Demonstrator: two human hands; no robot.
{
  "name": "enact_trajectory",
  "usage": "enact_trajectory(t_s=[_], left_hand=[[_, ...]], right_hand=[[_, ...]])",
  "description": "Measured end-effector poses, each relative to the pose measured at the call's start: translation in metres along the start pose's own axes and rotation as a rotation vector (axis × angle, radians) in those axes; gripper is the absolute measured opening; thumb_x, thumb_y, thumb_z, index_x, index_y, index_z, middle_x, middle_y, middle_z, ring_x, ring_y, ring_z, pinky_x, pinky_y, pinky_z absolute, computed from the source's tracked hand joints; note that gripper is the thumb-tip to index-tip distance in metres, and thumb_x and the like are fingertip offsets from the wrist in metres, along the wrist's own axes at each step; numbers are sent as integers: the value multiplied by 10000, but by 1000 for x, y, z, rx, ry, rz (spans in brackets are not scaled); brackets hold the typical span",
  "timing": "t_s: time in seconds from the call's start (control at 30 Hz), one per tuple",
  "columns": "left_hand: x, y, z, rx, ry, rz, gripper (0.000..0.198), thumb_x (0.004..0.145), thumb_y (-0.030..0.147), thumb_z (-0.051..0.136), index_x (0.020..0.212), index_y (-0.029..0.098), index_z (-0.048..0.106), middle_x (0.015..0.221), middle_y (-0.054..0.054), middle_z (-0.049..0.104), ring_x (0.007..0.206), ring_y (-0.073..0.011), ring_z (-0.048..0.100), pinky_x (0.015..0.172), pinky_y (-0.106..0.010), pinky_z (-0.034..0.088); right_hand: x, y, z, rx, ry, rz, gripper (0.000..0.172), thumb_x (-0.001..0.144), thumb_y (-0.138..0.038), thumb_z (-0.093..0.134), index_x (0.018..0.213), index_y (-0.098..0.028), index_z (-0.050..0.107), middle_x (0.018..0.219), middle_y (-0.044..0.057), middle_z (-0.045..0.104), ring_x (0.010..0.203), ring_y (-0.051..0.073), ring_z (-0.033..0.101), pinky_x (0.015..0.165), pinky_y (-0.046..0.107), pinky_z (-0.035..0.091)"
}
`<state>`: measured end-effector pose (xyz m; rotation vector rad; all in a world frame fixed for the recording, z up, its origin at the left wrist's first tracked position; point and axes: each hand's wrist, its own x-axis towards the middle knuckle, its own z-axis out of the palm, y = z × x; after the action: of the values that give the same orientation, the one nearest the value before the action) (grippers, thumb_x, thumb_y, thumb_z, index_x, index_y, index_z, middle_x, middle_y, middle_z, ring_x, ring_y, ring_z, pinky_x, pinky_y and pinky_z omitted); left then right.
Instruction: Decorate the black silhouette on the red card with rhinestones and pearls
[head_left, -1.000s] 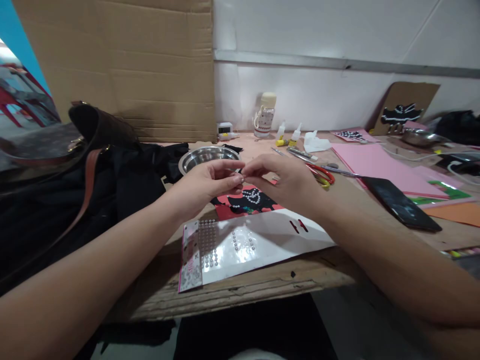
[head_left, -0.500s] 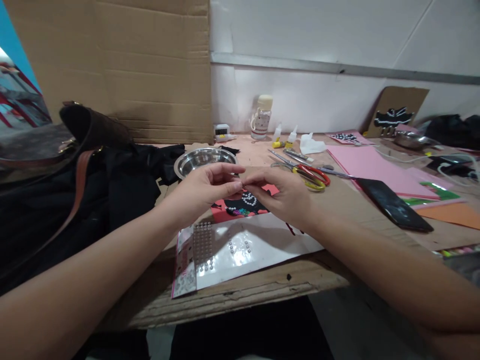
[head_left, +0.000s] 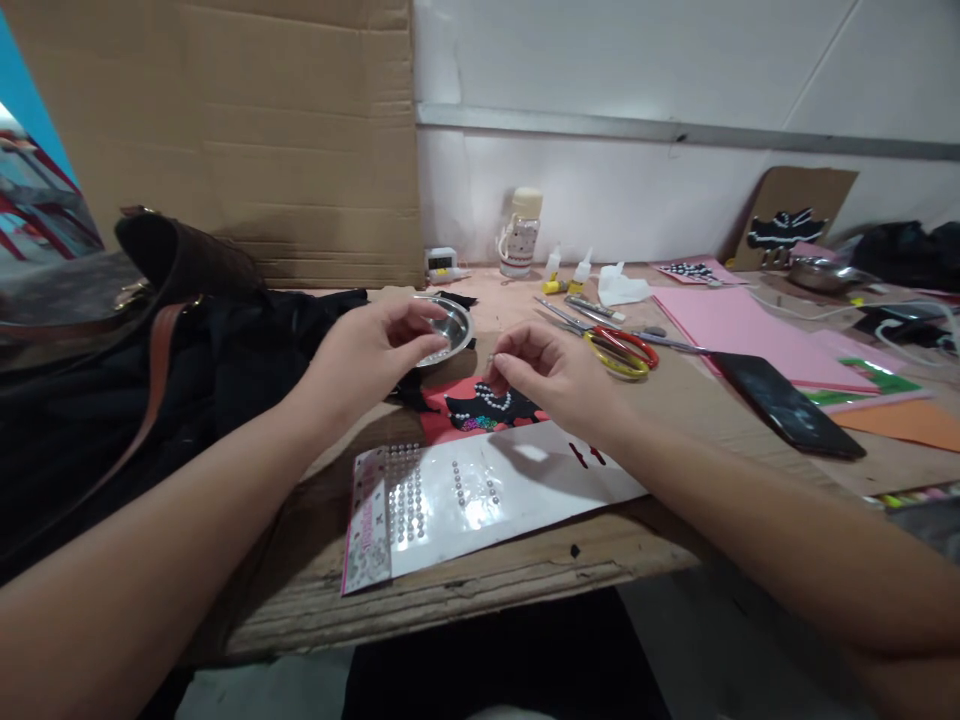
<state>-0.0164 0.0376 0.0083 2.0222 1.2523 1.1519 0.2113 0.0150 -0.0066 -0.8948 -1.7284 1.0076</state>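
Observation:
My left hand (head_left: 379, 345) is over the near side of a steel bowl (head_left: 459, 325), thumb and fingers apart with nothing visible between them. To its right, my right hand (head_left: 559, 370) pinches a small pale bead-like piece (head_left: 490, 362) between thumb and forefinger; its exact kind is too small to tell. Below the fingertips lies a black cut-out (head_left: 461, 408) with white pearl beads and colourful sequins on red card (head_left: 436, 428). Nearer me is a pearl sticker sheet (head_left: 439, 500), its pearls in rows at the left, with fewer toward the middle.
Scissors (head_left: 619, 352) with red and yellow handles lie right of my hands, beside a black phone (head_left: 784, 405). Pink sheets (head_left: 750, 335), small glue bottles (head_left: 581, 272) and a drink bottle (head_left: 521, 235) stand or lie farther back. A bag (head_left: 202, 270) and black cloth fill the left.
My hands, earlier together at the fingertips, are now apart. The left has moved left to the bowl and its fingers have spread; the right keeps its pinch.

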Motion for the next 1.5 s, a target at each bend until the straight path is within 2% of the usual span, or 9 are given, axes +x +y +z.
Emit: enact_trajectory(t_s=[0.07,0.13,0.27,0.37,0.43,0.57,0.67,0.97,1.5], left_hand=[[6,-9,-9,318,93,106,224,887,350,718,1059,221,778,1048,-71,788,962,-268,711,913,-422,545],[12,-21,-16,576,111,194,235,946,370,635,1010,214,798,1064,-108,783,1046,-318,686,976,-474,511],[18,-34,-19,718,99,297,294,967,254,531,1038,177,806,1213,-142,755,1187,-337,638,1084,-483,451],[13,-22,-12,654,58,210,302,963,274,538,1098,193,796,1122,-110,791,1075,-318,687,988,-461,507],[5,-8,-5,508,23,127,303,962,348,572,1114,205,792,1123,-88,799,1018,-291,710,933,-427,526],[-10,15,10,45,-259,15,291,924,416,651,1077,211,791,1036,-39,817,938,-226,730,824,-330,550],[-17,21,17,-146,-322,-47,276,909,408,682,1045,192,789,1007,-38,812,923,-200,726,813,-299,546],[-15,18,17,-175,-320,-51,252,927,423,657,940,204,780,905,-28,778,861,-188,694,775,-305,524],[-12,15,16,-240,-422,63,231,966,384,574,889,192,678,863,-23,727,795,-164,661,733,-283,511]], right_hand=[[0,1,1,25,-10,24,90,883,-257,648,892,-193,586,789,-2,684,707,109,650,658,258,527],[1,1,2,40,-21,38,102,880,-267,655,893,-194,584,777,-7,679,695,104,642,658,259,524],[0,0,5,21,-30,52,124,890,-296,657,903,-189,597,767,-9,673,690,103,630,656,263,512],[-1,-1,5,-33,-19,25,128,902,-302,655,908,-182,613,782,-1,668,701,112,621,660,275,506],[-2,-1,5,-77,-17,-11,125,910,-299,656,906,-179,625,790,-2,660,699,111,607,657,276,500],[-4,-1,3,-139,-14,-99,122,928,-297,663,912,-176,664,813,-4,677,722,109,615,673,270,498],[-5,0,2,-175,9,-134,120,928,-296,680,915,-177,694,821,-3,696,735,114,631,683,269,499],[-7,0,1,-159,-1,-166,127,938,-313,698,912,-190,719,833,-3,713,743,110,636,694,258,504],[-6,2,5,90,-84,-9,105,889,-248,664,925,-185,588,803,-15,634,711,105,627,650,247,519]])
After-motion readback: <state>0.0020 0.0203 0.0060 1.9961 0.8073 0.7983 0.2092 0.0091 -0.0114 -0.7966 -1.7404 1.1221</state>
